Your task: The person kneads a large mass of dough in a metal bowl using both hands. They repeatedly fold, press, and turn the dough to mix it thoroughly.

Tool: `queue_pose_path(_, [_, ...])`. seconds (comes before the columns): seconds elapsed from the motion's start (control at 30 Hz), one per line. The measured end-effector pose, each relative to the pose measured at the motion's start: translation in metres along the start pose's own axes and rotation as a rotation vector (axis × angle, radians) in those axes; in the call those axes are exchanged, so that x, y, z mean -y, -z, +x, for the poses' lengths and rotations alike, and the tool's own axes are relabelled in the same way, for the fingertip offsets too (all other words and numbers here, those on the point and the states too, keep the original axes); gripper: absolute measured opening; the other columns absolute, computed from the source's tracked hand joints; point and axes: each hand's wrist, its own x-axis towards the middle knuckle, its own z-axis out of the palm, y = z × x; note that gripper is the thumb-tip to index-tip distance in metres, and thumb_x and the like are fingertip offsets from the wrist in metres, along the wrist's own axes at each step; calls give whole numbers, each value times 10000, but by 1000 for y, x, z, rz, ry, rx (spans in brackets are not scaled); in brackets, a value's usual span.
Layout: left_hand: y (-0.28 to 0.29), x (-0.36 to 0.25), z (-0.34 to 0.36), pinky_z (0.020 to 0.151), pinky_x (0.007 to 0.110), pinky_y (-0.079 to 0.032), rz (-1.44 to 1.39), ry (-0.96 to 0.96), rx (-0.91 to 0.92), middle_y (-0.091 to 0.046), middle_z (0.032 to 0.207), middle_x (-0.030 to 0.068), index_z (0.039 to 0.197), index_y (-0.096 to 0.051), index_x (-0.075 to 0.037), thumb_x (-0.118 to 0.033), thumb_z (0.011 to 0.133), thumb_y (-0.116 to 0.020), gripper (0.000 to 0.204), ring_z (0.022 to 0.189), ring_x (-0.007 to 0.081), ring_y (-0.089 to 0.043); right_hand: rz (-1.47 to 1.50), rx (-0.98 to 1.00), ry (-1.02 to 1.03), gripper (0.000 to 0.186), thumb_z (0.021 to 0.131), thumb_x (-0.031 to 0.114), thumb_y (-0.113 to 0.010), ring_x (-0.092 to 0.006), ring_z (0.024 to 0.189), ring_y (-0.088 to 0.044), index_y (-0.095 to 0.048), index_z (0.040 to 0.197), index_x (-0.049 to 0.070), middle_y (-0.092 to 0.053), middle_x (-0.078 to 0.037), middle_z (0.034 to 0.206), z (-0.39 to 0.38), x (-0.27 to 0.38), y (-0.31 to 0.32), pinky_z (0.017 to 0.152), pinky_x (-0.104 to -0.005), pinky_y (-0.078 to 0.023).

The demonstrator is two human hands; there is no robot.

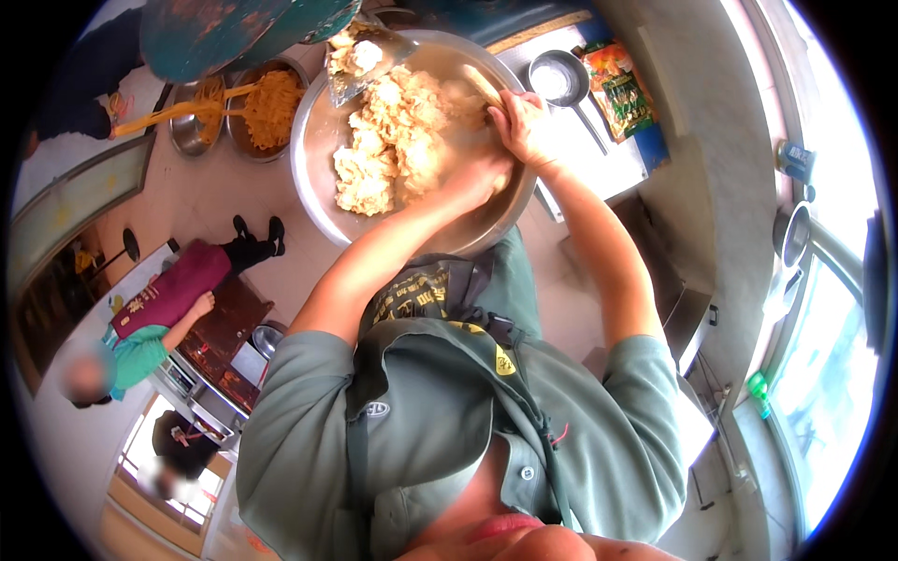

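A large metal basin (309, 178) stands in front of me, with lumpy, pale yellow, dough-like food (398, 131) heaped in its left and middle part. My right hand (526, 129) is closed at the basin's right rim, around what looks like a pale wooden stick (482, 84) that slants over the basin. Lower down, inside the right side of the basin, my left hand (485, 179) has its fingers curled; what they hold, if anything, is hidden. At the basin's far left edge, a grey metal scoop-like piece (346, 86) carries more lumps of the food.
A saucepan (558, 79) and a colourful packet (622, 93) lie on the white surface at right. A worn teal container (234, 42) looms at top left, beside bowls with orange food (271, 107) and a dark-sleeved person (84, 70). Another person in a purple apron (173, 290) stands left.
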Motion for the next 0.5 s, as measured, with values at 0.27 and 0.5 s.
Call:
queue_pose_path(0.27, [53,32,-96,943,423,-516,238,-376,602,-663,1091,98,1101,-642,-110,-34,764,-631,346,1088,308,-621,-5,64,6,195,877,140,-680,-273,744,-648,-567,1019,69,-651,-77,765,6,-1,0,850,-415,-465])
queue_pose_path(0.5, [21,-35,17,783,388,-533,-181,243,-30,-715,949,150,1001,-669,-79,-106,927,-530,160,895,307,-695,-53,59,37,178,881,137,-673,-282,742,-649,-572,1010,67,-649,-95,766,13,-2,1,841,-421,-460])
